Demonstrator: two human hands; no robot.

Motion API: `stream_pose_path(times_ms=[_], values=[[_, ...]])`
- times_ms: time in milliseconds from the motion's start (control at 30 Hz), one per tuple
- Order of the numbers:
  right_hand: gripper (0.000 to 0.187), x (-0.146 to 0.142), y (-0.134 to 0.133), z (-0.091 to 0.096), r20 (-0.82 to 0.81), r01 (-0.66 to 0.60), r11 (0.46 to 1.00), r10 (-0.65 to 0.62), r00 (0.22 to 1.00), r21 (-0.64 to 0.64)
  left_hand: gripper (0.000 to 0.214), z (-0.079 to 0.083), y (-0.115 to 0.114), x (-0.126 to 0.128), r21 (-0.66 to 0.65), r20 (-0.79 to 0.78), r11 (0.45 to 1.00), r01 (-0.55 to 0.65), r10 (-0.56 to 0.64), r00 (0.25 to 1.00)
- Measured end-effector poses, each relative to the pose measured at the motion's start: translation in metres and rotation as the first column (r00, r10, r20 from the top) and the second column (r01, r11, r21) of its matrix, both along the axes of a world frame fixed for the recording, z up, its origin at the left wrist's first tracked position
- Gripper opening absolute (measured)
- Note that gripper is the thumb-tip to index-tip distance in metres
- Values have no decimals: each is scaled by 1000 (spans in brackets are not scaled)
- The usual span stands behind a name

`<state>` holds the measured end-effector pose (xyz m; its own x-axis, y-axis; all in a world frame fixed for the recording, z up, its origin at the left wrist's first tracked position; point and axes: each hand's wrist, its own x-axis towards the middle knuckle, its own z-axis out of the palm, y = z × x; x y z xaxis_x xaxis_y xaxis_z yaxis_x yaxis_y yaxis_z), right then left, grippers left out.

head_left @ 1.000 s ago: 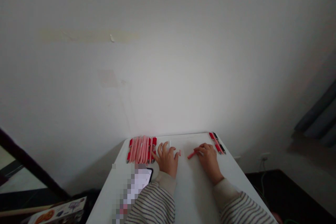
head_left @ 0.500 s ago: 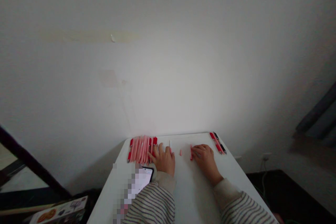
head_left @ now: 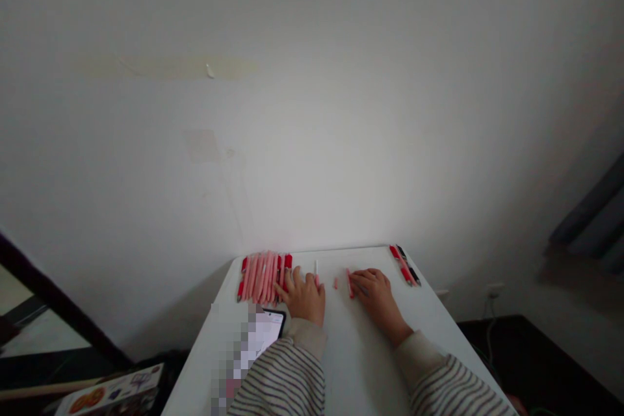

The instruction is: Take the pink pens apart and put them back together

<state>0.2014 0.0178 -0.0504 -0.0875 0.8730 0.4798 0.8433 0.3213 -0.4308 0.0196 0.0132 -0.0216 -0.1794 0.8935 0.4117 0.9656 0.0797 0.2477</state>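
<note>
My left hand (head_left: 306,300) lies over the white table with its fingers spread. Its fingertips reach the right end of a row of pink and red pens (head_left: 263,278). Beside its thumb side stands out a thin white and pink pen piece (head_left: 316,272); whether it is touched I cannot tell. My right hand (head_left: 375,296) has its fingers closed at a pink pen barrel (head_left: 350,282), which points away from me on the tabletop. Between the two hands lies a short pink pen part (head_left: 335,283).
At the far right corner of the table (head_left: 355,364) lie a few red, pink and black pens (head_left: 405,266). A phone (head_left: 273,328), partly pixelated, rests under my left forearm. The wall (head_left: 331,110) meets the table's far edge. A printed box (head_left: 112,393) is at lower left.
My right hand has shifted slightly left with the pink pen barrel, bringing it closer to the short pink part. My left hand stays nearly where it was.
</note>
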Motion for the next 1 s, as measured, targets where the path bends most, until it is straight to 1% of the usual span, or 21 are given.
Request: stream_pose_path(times_ms=[133, 267, 433, 667, 1000], values=[[27, 2, 2, -1, -27, -4, 1000, 5, 1000, 11, 22, 0, 0, 0, 11, -2, 1000, -5, 5, 1000], [32, 9, 6, -6, -55, 24, 1000, -24, 998, 4, 22, 1, -1, 0, 4, -5, 1000, -4, 4, 1000], [32, 17, 9, -10, -32, 38, 999, -38, 999, -16, 22, 1, -1, 0, -4, -6, 1000, -10, 10, 1000], [32, 16, 7, -8, -20, 54, 998, -55, 998, -43, 22, -2, 0, 1, 27, -32, 999, -19, 19, 999], [31, 17, 8, -9, -36, 50, 998, -51, 998, -43, 24, -6, 4, 0, 74, -49, 997, -34, 37, 998]])
